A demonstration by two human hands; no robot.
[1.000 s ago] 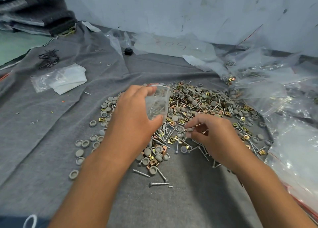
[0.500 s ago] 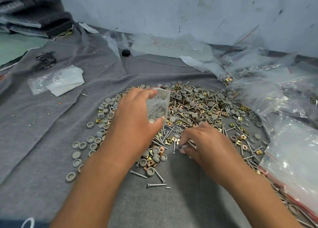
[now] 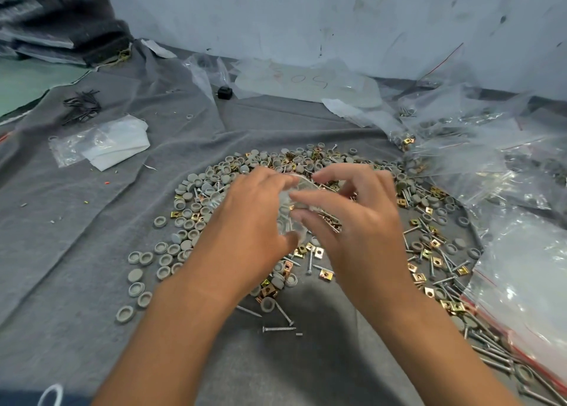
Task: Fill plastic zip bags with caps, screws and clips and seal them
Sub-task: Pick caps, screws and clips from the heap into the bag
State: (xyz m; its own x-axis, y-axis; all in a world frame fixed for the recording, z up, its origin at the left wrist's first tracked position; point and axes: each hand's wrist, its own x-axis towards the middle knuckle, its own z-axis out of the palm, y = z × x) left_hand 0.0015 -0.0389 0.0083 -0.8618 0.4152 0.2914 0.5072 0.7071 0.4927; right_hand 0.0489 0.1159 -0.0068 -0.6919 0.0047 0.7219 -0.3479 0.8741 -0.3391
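Covering the surface, grey cloth (image 3: 92, 237), scuffed pale wall (image 3: 306, 16) behind

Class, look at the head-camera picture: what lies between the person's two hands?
In the head view, a small clear zip bag sits between the left hand and right hand, both holding it.

caps (image 3: 187, 221): dull grey, loads of them
clips (image 3: 319, 252): brassy gold squares
screws (image 3: 277, 329): silver
cloth (image 3: 92, 221): plain dark grey
big bag (image 3: 521, 283): clear, red zip strip
wall (image 3: 306, 22): pale blue, scuffed
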